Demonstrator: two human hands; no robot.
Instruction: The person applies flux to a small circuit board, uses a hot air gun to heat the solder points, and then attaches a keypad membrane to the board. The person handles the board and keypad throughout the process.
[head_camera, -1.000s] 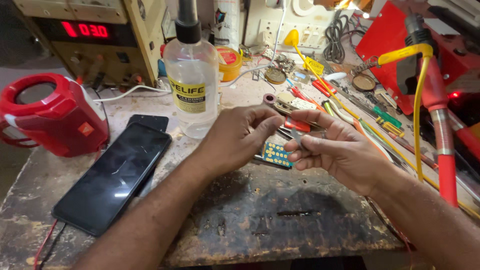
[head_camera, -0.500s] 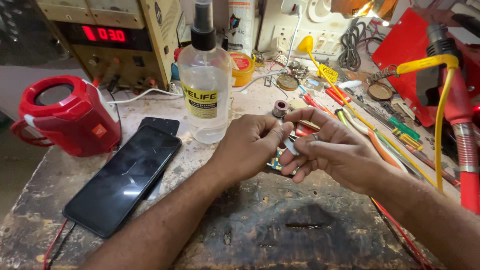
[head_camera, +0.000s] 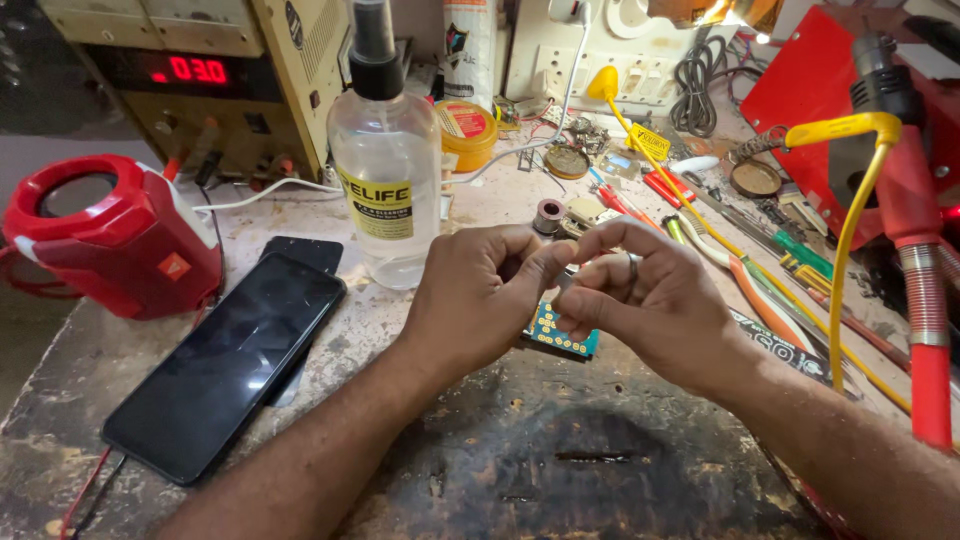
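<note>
A clear spray bottle with a black nozzle stood at eleven o'clock from the hands, nearly full of colourless liquid. Behind it, at twelve o'clock, a small yellow tin sat closed under a red lid, so its contents could not be told.

The scarred workbench lay bare from the hands toward six o'clock, the only open stretch. At nine o'clock a black phone lay face up beside a red speaker. From one to three o'clock the bench was crowded with screwdrivers, cables and a yellow cord, leaving little room on that side.

The left hand and right hand met at the bench's middle, fingertips touching. Both were curled narrow, pinching something small between them; what it was could not be made out behind the fingers. A small blue circuit board with yellow pads lay on the bench just beneath the joined fingertips, at six o'clock from them, partly hidden by the left thumb. Whether either hand touched the board could not be told.
</note>
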